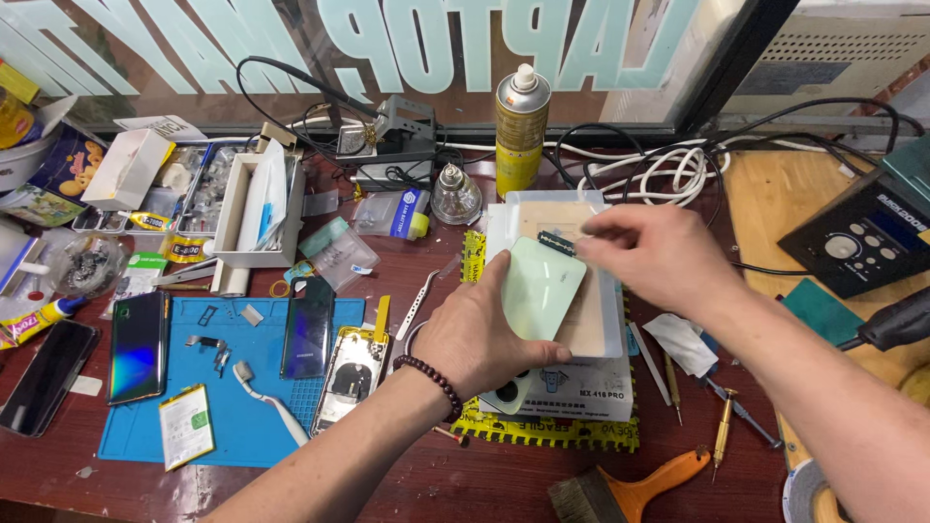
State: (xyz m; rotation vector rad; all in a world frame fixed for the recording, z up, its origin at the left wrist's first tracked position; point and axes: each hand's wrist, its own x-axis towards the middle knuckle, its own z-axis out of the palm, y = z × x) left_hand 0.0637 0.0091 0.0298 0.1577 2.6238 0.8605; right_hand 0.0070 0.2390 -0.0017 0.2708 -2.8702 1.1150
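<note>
At desk centre, the left hand point(475, 334) pins a thin, stiff, probably fragile pale-green phone back panel point(540, 289) by its 7 o'clock edge while the right hand point(651, 254) pinches a small blade point(557, 241) at 12 o'clock.

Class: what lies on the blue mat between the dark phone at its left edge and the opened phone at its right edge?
In the head view, between the dark phone and the opened phone lie small metal parts, a white toothbrush and a second dark phone.

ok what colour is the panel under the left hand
Pale mint green; the panel shows best in the head view, held down by the left hand.
</note>
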